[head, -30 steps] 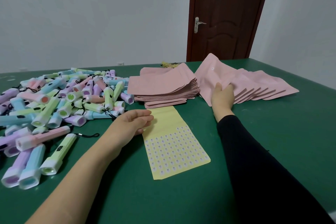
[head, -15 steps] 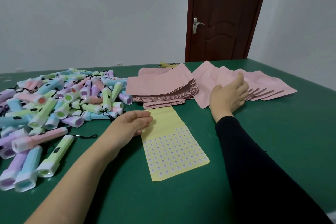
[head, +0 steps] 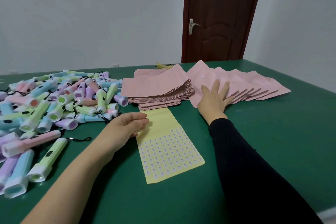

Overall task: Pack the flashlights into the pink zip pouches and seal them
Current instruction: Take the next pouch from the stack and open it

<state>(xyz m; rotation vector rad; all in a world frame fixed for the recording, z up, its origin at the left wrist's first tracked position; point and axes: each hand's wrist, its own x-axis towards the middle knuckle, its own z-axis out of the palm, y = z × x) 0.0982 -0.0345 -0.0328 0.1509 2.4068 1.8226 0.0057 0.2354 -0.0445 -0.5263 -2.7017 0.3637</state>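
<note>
Right hand point(head: 214, 99) presses flat, fingers spread, on fanned pink zip pouches point(head: 245, 87); left hand point(head: 129, 125) rests relaxed, empty. Risk: several slick pouches slide together.

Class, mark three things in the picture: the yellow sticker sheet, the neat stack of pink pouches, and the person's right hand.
yellow sticker sheet point(head: 169, 151), head view, middle of the sticker grid.
stack of pink pouches point(head: 154, 85), head view, top pouch's face.
right hand point(head: 213, 101), head view, back of the hand.
</note>
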